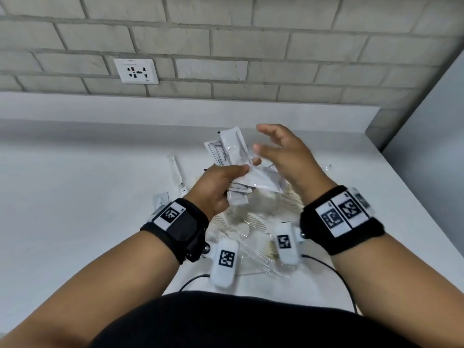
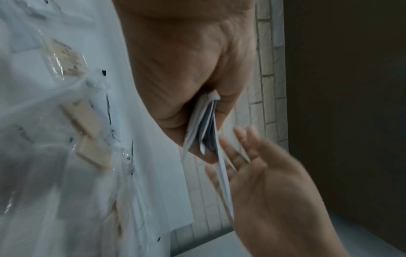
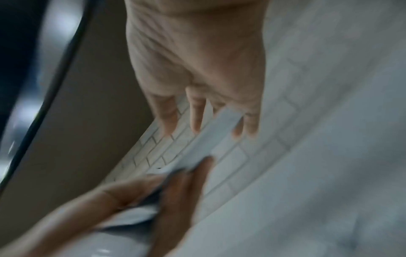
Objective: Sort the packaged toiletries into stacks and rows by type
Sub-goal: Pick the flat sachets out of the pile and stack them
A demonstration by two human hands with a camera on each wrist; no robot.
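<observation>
I am looking at a grey brick wall (image 1: 226, 33) with a white wall socket (image 1: 135, 70). A white counter (image 1: 75, 172) is sitting below it.

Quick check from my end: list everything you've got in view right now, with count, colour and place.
White sachets: several, exact count unclear, gripped in a bundle above the counter.
White packets: at least two, lying beyond the hands.
Clear-wrapped items: a jumbled pile, some beige inside, under the wrists.
Clear tube packet: one, left of the pile.
Small white packet: one, near the left wrist.
Counter: one, white.
Wall socket: one, white, on the grey brick wall.
Left hand: grips the sachets.
Right hand: fingers straight, beside the bundle.
</observation>
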